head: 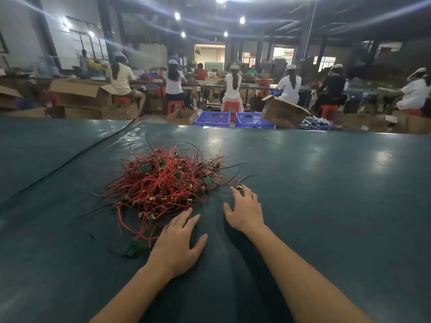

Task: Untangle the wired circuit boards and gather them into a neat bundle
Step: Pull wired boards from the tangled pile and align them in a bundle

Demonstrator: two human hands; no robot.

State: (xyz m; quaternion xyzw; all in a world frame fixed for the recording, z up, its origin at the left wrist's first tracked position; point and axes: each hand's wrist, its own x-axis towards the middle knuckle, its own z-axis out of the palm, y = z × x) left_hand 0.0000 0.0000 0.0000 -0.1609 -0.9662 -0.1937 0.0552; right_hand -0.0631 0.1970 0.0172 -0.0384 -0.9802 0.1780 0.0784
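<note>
One tangled pile of wired circuit boards point(163, 183) on table point(326, 183); left hand point(177, 245), right hand point(245, 210): grips apart, empty.

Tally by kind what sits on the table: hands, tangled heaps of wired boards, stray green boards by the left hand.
Hands: 2 (left hand, right hand)
Heaps: 1 (tangled heap of wired circuit boards)
Strays: 1 (stray green board)
Total: 4
</note>
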